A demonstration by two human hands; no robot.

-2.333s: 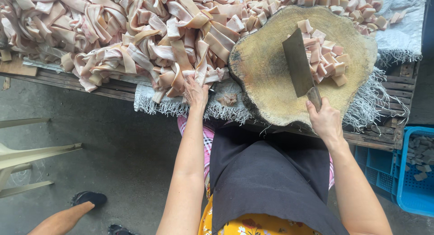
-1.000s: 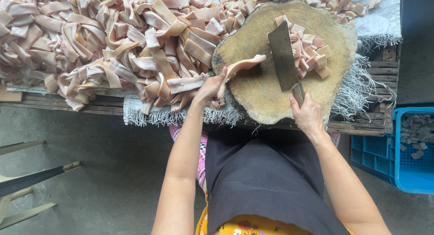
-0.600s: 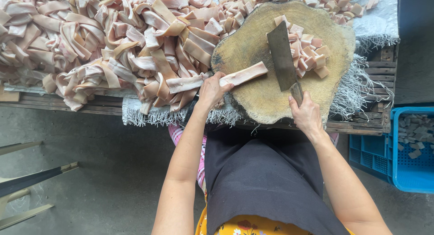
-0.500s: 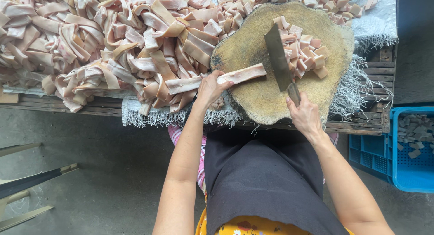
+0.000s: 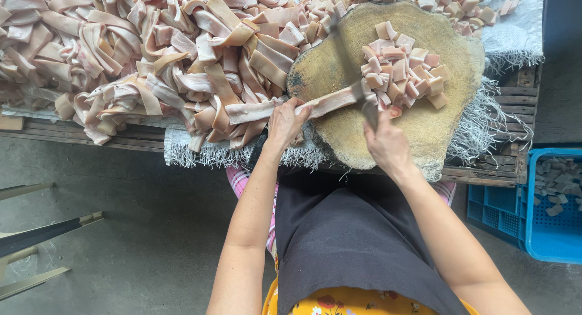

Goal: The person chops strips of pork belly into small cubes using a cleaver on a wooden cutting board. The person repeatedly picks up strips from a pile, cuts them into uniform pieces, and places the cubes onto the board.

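**Strip held flat across round block**

Worked at a round wooden chopping block [image 5: 424, 130] on a slatted bench. Left hand [image 5: 284, 121] pinched shut on a long pale meat strip [image 5: 330, 101] lying across the block. Right hand [image 5: 387, 146] wrapped tight around the blurred cleaver [image 5: 354, 69]. Cut cubes [image 5: 400, 72] heaped just beside.

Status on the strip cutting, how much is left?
Done: a small pile of cut cubes on the round wooden block. In hand: left hand holds one strip while the right hand brings the cleaver onto it. Left: the big heap of uncut strips, clearly most of it.
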